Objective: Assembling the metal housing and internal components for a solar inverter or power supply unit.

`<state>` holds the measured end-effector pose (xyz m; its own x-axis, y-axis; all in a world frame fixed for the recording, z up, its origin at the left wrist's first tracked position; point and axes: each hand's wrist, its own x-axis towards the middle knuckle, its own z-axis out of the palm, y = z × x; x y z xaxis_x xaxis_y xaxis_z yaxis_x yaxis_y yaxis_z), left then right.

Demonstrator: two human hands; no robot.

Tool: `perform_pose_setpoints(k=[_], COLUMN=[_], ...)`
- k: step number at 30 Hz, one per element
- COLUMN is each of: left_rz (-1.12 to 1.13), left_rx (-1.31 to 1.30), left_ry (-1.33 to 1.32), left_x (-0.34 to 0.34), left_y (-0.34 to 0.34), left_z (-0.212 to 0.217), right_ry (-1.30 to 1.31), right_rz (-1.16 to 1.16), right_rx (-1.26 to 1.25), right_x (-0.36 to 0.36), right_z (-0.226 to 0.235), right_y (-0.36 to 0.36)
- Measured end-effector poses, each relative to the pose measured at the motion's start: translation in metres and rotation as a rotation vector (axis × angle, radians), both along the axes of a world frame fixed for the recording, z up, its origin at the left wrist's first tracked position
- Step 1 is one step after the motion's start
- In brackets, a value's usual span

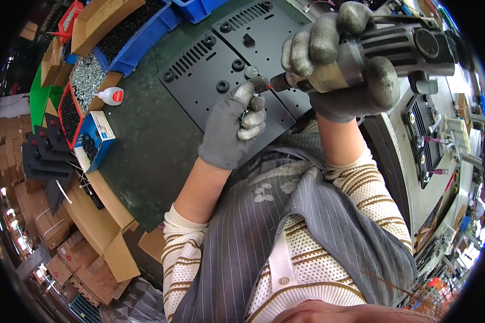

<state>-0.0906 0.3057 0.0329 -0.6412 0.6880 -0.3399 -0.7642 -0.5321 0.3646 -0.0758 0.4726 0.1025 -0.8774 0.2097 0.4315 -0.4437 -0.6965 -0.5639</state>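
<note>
My right hand (334,64), in a grey coated glove, is wrapped round the body of a dark power screwdriver (393,48). Its tip points left and meets the fingertips of my left hand (234,121). That hand, gloved too, is closed in a pinch, with small shiny metal pieces that look like screws between the curled fingers. Beneath both hands lies a black metal plate (191,91) with slots, small holes and round black rubber feet (222,86). A second similar plate (277,35) adjoins it on the far right side. The exact contact at the bit is partly hidden by my fingers.
A dark green work mat (140,156) covers the table. Along the left stand blue bins (140,46) of black parts, a heap of silver screws (89,75), a white bottle (111,96) and a small blue box (97,137). Cardboard boxes are at lower left; a metal bench (442,118) is right.
</note>
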Motion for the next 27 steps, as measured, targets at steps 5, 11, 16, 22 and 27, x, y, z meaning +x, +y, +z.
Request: perform_pose_setpoints(k=[5, 11, 16, 22, 27], left_rz=[-0.109, -0.227, -0.158, -0.268, -0.381], left_rx=[0.166, -0.338, -1.547, -1.656, -1.69], left_ry=[-0.063, 0.351, 1.426, 1.621, 1.684], left_x=[0.0, -0.026, -0.099, -0.121, -0.125], left_y=[0.005, 0.013, 0.027, 0.061, 0.078], left_z=[-0.006, 0.009, -0.006, 0.002, -0.003], right_ry=[0.126, 0.273, 0.26, 0.257, 0.034], right_rz=[0.138, 0.121, 0.0, -0.011, -0.239], right_rx=[-0.263, -0.004, 0.067, 0.13, -0.118], right_x=[0.0, -0.019, -0.012, -0.001, 0.013], right_z=[-0.008, -0.031, -0.04, -0.031, -0.017], right_y=[-0.001, 0.053, 0.071, 0.088, 0.075])
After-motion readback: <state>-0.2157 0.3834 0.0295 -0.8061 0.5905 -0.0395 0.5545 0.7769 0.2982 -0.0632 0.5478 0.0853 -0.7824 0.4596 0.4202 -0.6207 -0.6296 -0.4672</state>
